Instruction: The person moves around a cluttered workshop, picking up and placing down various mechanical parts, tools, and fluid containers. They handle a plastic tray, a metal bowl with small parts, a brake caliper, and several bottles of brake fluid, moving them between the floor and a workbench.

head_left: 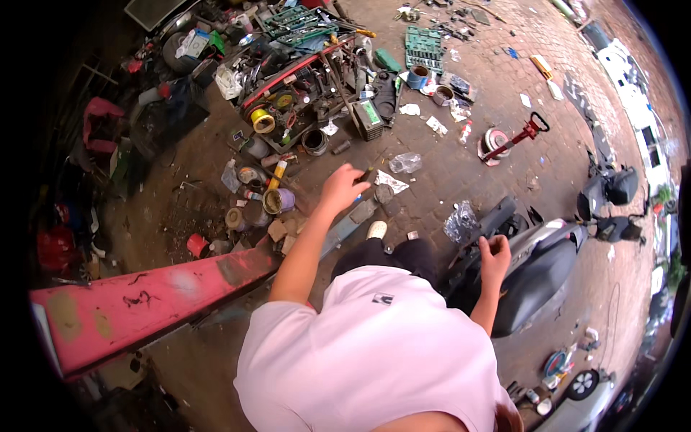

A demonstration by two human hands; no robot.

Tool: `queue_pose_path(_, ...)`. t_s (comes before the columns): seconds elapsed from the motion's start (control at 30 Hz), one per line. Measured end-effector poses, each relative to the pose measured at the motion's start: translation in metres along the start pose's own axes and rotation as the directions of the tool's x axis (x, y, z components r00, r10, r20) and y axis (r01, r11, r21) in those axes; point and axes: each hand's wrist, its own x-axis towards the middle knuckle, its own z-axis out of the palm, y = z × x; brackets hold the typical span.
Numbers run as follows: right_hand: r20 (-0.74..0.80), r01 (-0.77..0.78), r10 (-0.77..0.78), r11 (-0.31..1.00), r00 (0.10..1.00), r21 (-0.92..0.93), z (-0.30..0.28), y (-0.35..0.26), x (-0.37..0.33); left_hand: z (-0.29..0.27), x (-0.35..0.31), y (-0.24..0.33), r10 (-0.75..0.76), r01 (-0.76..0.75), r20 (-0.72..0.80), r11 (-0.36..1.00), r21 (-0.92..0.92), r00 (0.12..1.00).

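Observation:
My left hand [344, 189] reaches forward with its fingers curled, above the far end of a narrow grey metal beam [351, 219]. A small dark piece [368, 175] shows at its fingertips, and a bit of blue shows below them; what the fingers hold, if anything, is too small to name. Beside me, over the front of a dark motor scooter [536, 299], my right hand [495, 261] is raised with thumb and fingers bent together. Anything between those fingers cannot be made out. A crumpled clear plastic bag [461, 222] lies just left of the scooter.
A red painted beam [158, 295] runs along the left. Ahead stands a tool-laden red-edged rack [299, 72], with a green socket set [423, 49] beyond. Open cans [278, 200] cluster at the left. A red-handled jack [515, 139] stands at the right; another scooter [612, 191] is farther off.

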Motion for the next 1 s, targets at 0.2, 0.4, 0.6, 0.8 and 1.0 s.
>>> queue_pose_path(0.2, -0.172, -0.08, 0.058, 0.989, 0.983, -0.124, -0.023, 0.052, 0.134, 0.025, 0.138, 0.033, -0.09, 0.09, 0.003, 0.992, -0.09, 0.996)
queue_pose_path(0.4, 0.338, 0.152, -0.033, 0.931, 0.941, -0.331, 0.02, 0.037, 0.301, 0.063, 0.199, -0.009, -0.254, 0.177, -0.256, 0.941, -0.289, 0.933)
queue_pose_path(0.6, 0.537, 0.52, -0.325, 0.813, 0.779, -0.262, 0.063, -0.045, 0.49, 0.078, 0.248, -0.021, -0.799, 0.417, -0.261, 0.526, -0.741, 0.542)
queue_pose_path(0.8, 0.678, 0.642, -0.384, 0.747, 0.627, -0.171, 0.124, -0.105, 0.585, 0.081, 0.295, 0.022, -0.832, 0.338, -0.284, 0.471, -0.815, 0.476)
queue_pose_path(1.0, 0.765, 0.626, -0.386, 0.779, 0.515, -0.028, 0.167, -0.107, 0.614, 0.095, 0.381, 0.027, -0.819, 0.377, -0.189, 0.438, -0.816, 0.542)
